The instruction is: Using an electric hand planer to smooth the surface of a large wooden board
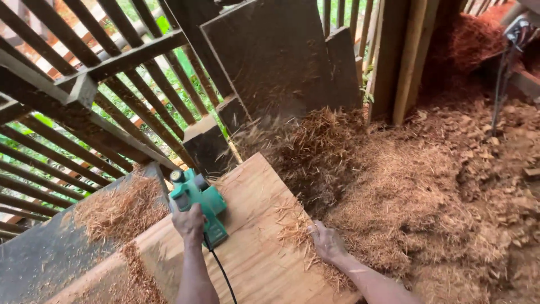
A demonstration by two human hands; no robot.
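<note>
My left hand (pixel 188 220) grips the rear handle of a green electric planer (pixel 207 204) that sits on a wide pale wooden board (pixel 259 253). Its black cord (pixel 222 273) trails back along my forearm. Shavings (pixel 264 132) spray forward from the planer past the board's far end. My right hand (pixel 327 242) lies at the board's right edge, fingers spread among loose shavings, holding nothing.
A deep pile of shavings (pixel 394 186) covers the ground to the right. Dark planks (pixel 275 56) lean upright ahead. A slatted wooden railing (pixel 84 112) runs along the left. More shavings (pixel 121 208) lie on a dark slab beside the board. A cable (pixel 498 95) hangs at far right.
</note>
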